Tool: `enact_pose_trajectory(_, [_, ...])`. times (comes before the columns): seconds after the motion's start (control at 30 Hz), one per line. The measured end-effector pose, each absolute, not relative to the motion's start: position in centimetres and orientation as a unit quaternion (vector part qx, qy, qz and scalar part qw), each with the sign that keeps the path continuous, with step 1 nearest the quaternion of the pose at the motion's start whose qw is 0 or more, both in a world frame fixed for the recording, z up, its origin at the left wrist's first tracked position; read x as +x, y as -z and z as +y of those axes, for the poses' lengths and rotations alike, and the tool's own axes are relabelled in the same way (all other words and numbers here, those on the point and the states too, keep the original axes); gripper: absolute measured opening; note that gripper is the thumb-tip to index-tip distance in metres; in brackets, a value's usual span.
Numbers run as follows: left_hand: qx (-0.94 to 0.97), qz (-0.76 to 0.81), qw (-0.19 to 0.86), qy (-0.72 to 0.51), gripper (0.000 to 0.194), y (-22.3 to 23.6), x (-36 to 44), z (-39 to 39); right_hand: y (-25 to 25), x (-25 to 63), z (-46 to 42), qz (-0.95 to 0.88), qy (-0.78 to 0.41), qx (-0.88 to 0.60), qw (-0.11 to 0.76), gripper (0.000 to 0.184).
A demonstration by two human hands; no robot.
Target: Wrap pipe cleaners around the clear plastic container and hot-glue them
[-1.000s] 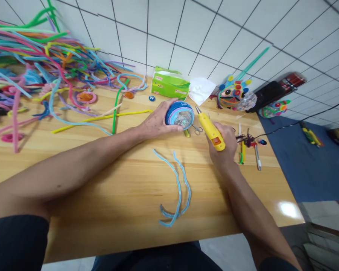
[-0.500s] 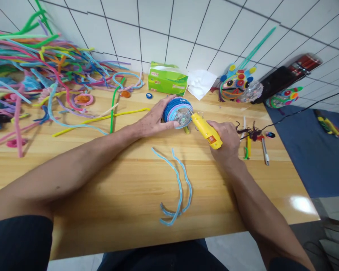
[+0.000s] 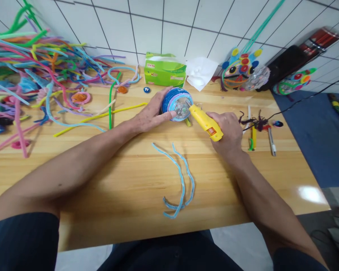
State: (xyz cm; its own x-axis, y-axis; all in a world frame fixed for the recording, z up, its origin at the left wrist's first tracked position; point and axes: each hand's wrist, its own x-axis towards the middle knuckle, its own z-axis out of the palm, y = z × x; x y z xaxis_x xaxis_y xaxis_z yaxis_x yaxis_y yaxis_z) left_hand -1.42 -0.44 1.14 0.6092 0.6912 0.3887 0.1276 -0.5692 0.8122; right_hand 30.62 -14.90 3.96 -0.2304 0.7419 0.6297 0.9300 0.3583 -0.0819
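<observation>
My left hand point(image 3: 151, 117) is wrapped around the left side of a round clear plastic container point(image 3: 181, 109), banded with blue, purple and light blue pipe cleaners. Its clear end faces me. In my right hand point(image 3: 228, 131) is a yellow glue gun point(image 3: 205, 122), gripped by its handle. The metal nozzle points up and left, at the right part of the container's clear end; whether it touches, I cannot tell. Nearer me on the table, two light blue pipe cleaners point(image 3: 183, 184) lie curved and crossing at their lower ends.
A tangled heap of colourful pipe cleaners point(image 3: 45, 64) covers the back left. Along the wall stand a green tissue pack point(image 3: 165, 71), white paper point(image 3: 201, 73), a decorated figure point(image 3: 237, 71) and a dark red flask point(image 3: 302, 56). A cutter knife point(image 3: 272, 142) and black cord point(image 3: 302, 101) are at right.
The glue gun's nozzle has moved left, from beside the container to its clear end. My left hand keeps its hold. The view has shifted slightly.
</observation>
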Motion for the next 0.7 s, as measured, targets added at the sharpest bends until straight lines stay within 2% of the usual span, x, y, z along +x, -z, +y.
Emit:
enact_pose_trajectory(0.1, [0.811, 0.258, 0.379, -0.364, 0.111, -1.17, -1.26, -0.51, -3.89, 30.76, -14.78, -0.772, 0.167, -0.528, 0.313, 0.053])
enact_pose_trajectory(0.27, [0.818, 0.255, 0.361, -0.367, 0.135, -0.90, -0.71, -0.23, -3.94, 30.97, -14.76, -0.777, 0.141, -0.531, 0.308, 0.046])
enact_pose_trajectory(0.5, [0.812, 0.257, 0.365, -0.377, 0.133, -0.86, -0.51, -0.25, -4.13, 30.30, -14.84, -0.787, 0.195, -0.481, 0.333, 0.046])
enact_pose_trajectory(0.7, [0.817, 0.242, 0.369, -0.370, 0.127, -1.20, -0.70, -0.24, -4.31, 30.06, -15.19, -0.795, 0.197, -0.497, 0.287, 0.056])
